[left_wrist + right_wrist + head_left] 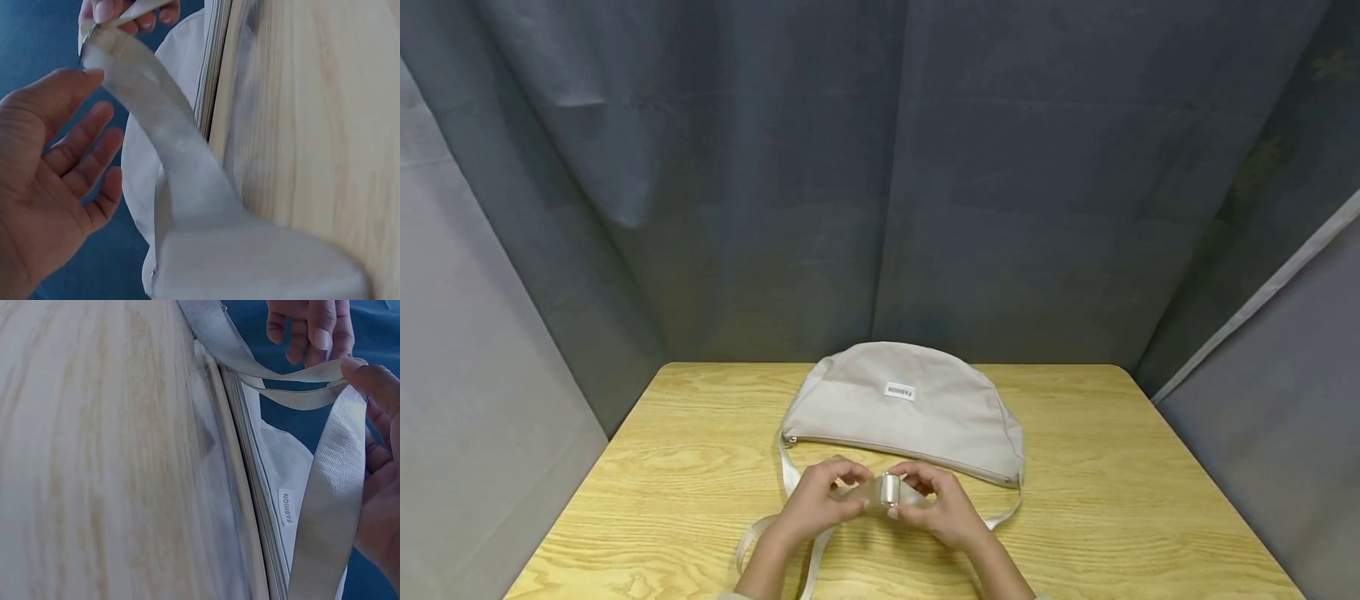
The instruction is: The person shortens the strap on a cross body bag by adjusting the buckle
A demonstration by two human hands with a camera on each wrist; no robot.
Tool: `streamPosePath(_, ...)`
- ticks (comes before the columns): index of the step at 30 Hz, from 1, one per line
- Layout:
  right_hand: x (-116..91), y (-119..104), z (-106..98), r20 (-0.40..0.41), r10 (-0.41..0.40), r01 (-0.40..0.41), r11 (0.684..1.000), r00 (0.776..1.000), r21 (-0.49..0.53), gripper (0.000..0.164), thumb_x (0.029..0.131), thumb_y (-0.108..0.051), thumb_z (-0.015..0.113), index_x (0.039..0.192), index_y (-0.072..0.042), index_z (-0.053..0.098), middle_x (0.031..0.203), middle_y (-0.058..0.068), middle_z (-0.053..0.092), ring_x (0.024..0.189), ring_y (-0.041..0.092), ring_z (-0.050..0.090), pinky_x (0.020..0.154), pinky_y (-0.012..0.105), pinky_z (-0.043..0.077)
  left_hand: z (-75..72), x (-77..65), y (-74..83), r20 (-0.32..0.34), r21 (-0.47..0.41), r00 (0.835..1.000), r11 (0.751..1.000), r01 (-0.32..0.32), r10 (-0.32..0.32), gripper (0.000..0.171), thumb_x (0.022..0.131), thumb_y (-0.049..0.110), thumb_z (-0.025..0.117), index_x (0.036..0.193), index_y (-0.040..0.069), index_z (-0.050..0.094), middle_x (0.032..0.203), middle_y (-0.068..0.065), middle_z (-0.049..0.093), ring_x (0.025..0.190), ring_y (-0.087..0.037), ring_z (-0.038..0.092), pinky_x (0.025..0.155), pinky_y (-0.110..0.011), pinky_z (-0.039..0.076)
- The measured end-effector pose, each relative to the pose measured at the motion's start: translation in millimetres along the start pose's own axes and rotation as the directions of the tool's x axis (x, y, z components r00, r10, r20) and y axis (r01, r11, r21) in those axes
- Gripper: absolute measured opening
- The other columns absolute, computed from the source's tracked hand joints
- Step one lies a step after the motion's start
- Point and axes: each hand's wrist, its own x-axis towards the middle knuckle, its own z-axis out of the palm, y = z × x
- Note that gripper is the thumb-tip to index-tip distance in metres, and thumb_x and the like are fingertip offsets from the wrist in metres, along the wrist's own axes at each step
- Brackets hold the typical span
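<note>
Pinching the strap (pixel 190 159) at its buckle (pixel 890 490), the right hand (pixel 946 508) holds it above the bench (pixel 1120 492), probably to steady it; the left hand (pixel 814 502) is just beside, fingers (pixel 65 87) loosely spread, seemingly to leave room. Beyond both, the bag (pixel 850 410) lies on the bench, its white label (pixel 899 392) reading FASHION, upside down in the head view.

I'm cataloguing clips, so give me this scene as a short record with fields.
Surface: wood-grain table
Main item: pale bag, lying toward the far edge
Label: white, reads FASHION, upside down in the head view
Right hand: pinches the strap at its silvery buckle
Left hand: fingers loosely curved by the strap; contact unclear
Backdrop: dark curtain
</note>
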Motion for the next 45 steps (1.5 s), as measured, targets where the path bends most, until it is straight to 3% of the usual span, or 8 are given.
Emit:
streamPosePath(3,0.3,1.2,-0.5,0.012,-0.03,0.03,0.999,0.999,-0.016,0.041,0.074,-0.007,0.077,0.111,0.0,0.061,0.084,0.012,0.063,0.071,0.022,0.054,0.067,0.031,0.046,4.6,2.7,1.5,-0.011,0.034,0.999,0.999,-0.043,0.043,0.039,0.071,0.013,0.08,0.107,0.019,0.067,0.108,0.005,0.061,0.103,-0.018,0.054,0.086,-0.046,0.043)
streamPosePath(7,0.4,0.7,-1.8,0.026,-0.015,0.015,1.0,1.0,-0.021,0.041,0.074,-0.008,0.077,0.112,-0.001,0.061,0.087,0.011,0.063,0.073,0.025,0.054,0.068,0.031,0.046,9.2,4.1,3.9,-0.003,0.016,0.998,0.998,-0.063,0.063,0.044,0.07,0.015,0.082,0.11,0.021,0.066,0.111,0.009,0.061,0.106,-0.014,0.055,0.091,-0.045,0.041)
streamPosePath(13,1.1,-3.8,-4.3,0.035,0.065,-0.065,0.998,0.997,-0.005,0.04,0.075,-0.007,0.077,0.112,-0.003,0.063,0.094,0.011,0.064,0.078,0.032,0.055,0.069,0.031,0.045,12.3,5.5,4.1,-0.001,-0.041,0.999,0.998,-0.041,0.041,0.041,0.071,0.022,0.082,0.108,0.02,0.065,0.103,0.013,0.064,0.098,-0.012,0.059,0.088,-0.046,0.044)
streamPosePath(20,0.9,-4.9,-4.4,0.032,0.064,-0.064,0.998,0.997,-0.007,0.041,0.074,-0.006,0.077,0.112,-0.001,0.063,0.095,0.012,0.065,0.081,0.037,0.055,0.071,0.033,0.045,15.5,6.1,2.2,0.006,-0.088,1.0,0.996,-0.006,0.006,0.041,0.071,0.026,0.082,0.107,0.021,0.064,0.098,0.013,0.065,0.094,-0.022,0.06,0.086,-0.046,0.041)
streamPosePath(30,4.0,28.8,-7.1,0.07,0.076,-0.075,0.997,0.995,-0.023,0.049,0.075,-0.014,0.078,0.119,-0.004,0.059,0.089,0.004,0.064,0.074,0.017,0.056,0.067,0.028,0.046,13.7,6.1,0.4,-0.035,-0.036,0.998,0.998,-0.047,0.046,0.04,0.069,0.023,0.083,0.104,0.018,0.065,0.096,0.012,0.065,0.089,-0.011,0.059,0.081,-0.041,0.046)
streamPosePath(37,-2.5,38.1,-18.5,0.149,0.133,-0.132,0.991,0.98,-0.015,0.032,0.083,-0.015,0.07,0.11,-0.001,0.062,0.082,0.004,0.065,0.065,0.013,0.055,0.056,0.025,0.046,8.9,3.9,-2.2,-0.042,-0.031,0.998,0.998,-0.045,0.044,0.04,0.067,0.016,0.084,0.103,0.021,0.066,0.099,0.014,0.064,0.09,-0.009,0.058,0.081,-0.045,0.045)
streamPosePath(41,-7.0,38.9,-26.2,0.141,0.128,-0.131,0.991,0.982,0.009,0.016,0.087,-0.003,0.063,0.102,0.002,0.064,0.082,0.009,0.064,0.066,0.013,0.056,0.056,0.023,0.046,6.0,2.7,-1.4,-0.046,-0.038,0.998,0.998,-0.049,0.047,0.039,0.068,0.013,0.083,0.103,0.02,0.066,0.099,0.014,0.064,0.09,-0.01,0.058,0.08,-0.047,0.045)
streamPosePath(45,-9.0,24.3,-30.8,0.124,0.112,-0.117,0.993,0.986,0.03,0.01,0.088,0.004,0.059,0.096,0.006,0.065,0.083,0.016,0.063,0.069,0.014,0.057,0.059,0.023,0.047,5.1,2.2,-0.4,-0.022,-0.058,1.0,0.998,-0.02,0.019,0.039,0.068,0.014,0.082,0.103,0.019,0.066,0.1,0.013,0.064,0.091,-0.012,0.058,0.083,-0.049,0.044)
